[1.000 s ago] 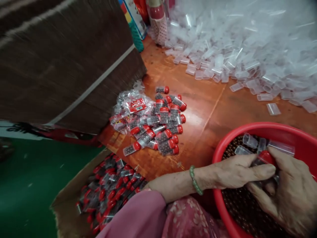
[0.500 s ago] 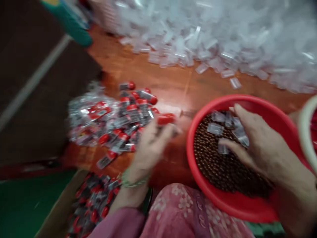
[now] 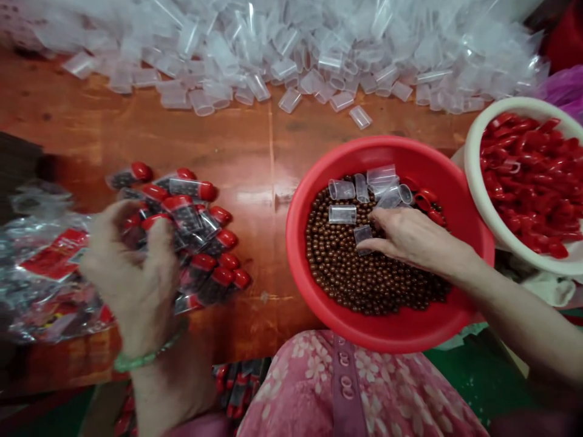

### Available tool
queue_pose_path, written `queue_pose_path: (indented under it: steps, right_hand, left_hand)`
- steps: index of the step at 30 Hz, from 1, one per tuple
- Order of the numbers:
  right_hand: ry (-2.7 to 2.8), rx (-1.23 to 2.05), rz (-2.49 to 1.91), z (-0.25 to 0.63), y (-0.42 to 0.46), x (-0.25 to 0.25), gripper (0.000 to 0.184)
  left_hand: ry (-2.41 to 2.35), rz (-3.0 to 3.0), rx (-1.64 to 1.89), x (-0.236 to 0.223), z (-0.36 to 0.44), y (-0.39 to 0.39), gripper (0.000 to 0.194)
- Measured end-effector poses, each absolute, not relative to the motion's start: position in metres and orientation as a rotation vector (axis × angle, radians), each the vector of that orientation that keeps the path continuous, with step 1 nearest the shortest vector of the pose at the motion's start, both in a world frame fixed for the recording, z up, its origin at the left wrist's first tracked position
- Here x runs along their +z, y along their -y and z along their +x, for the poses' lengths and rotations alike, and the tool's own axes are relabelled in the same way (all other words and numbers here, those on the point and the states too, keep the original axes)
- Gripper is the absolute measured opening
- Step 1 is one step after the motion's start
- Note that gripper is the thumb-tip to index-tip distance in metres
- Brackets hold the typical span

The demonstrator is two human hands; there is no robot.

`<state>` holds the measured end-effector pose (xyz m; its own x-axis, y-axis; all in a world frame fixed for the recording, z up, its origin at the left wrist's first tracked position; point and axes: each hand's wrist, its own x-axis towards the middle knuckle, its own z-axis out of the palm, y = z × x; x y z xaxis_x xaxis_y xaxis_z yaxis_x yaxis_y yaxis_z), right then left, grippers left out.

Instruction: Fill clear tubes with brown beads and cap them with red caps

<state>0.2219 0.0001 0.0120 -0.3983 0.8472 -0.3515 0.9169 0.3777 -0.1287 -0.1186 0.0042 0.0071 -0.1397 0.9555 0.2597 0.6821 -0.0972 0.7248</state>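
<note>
My left hand (image 3: 136, 267), a green beaded bracelet at its wrist, is over the pile of red-capped clear tubes (image 3: 218, 243) filled with dark beads. Its thumb and fingers are spread around some of them, slightly blurred. Inside the red basin (image 3: 314, 173), my right hand (image 3: 410, 240) reaches over small round brown beads (image 3: 364, 285). Thumb and forefinger stand apart, the thumb at a short clear plastic tube (image 3: 363, 233) lying on the beads. Several more empty clear tubes (image 3: 342, 214) lie just beyond the fingertips. A few red caps (image 3: 426, 197) show behind this hand.
A large heap of clear tubes (image 3: 319, 67) lines the table's far side. At right, a cream bowl (image 3: 476, 176) of red caps (image 3: 531, 182) adjoins the basin. Clear plastic bags with red labels (image 3: 54, 255) lie at left. More red-capped tubes (image 3: 239, 388) sit below the table's edge.
The view has swung right. My left hand has moved from beside the pile, where it held a red-capped tube, to over the pile, fingers spread. My right hand's fingers have come nearer a clear tube.
</note>
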Motion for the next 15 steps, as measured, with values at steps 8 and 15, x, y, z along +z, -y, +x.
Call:
queue_pose_path:
  steps: [8,15]
  right_hand:
    - [-2.268,-0.61,1.771,0.203,0.004,-0.004,0.025]
    - [-2.172,-1.058,2.01,0.216,-0.009,-0.009,0.019]
  left_hand:
    - [-1.35,2.002,1.101,-0.004,-0.003,0.0,0.033]
    - [-1.117,2.252,1.038,-0.014,0.003,-0.001,0.024]
